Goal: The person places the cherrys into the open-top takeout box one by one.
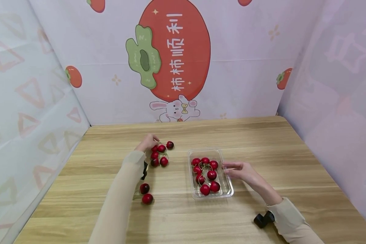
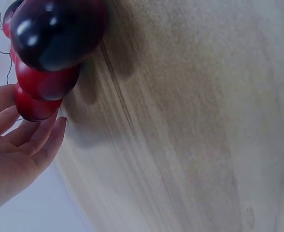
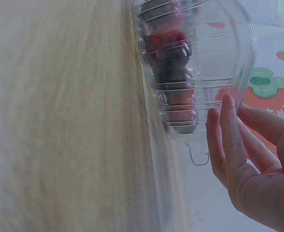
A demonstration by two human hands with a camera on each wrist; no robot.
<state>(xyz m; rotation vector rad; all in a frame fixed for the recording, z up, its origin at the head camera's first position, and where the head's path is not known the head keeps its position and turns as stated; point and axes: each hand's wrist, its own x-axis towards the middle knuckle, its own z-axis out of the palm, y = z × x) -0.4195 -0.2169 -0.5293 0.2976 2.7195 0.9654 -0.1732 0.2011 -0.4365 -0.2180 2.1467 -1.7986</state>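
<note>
My left hand (image 1: 148, 142) reaches to a loose group of red cherries (image 1: 161, 148) on the left of the table. In the left wrist view its fingers lie extended beside the lowest cherry (image 2: 35, 107); a firm hold does not show. A clear plastic box (image 1: 228, 184) stands to the right of the group, with several stemmed cherries (image 1: 211, 175) in it. At the box's right side is my right hand (image 1: 242, 173). Its fairly straight fingertips touch the wall near the rim, as the right wrist view also shows.
Two more cherries (image 1: 147, 198) lie nearer, beside the left forearm. The wooden table (image 1: 177, 220) ends at a printed cloth backdrop (image 1: 103, 98) behind, with cloth on both sides. A black strap device (image 1: 263, 219) sits at the right wrist.
</note>
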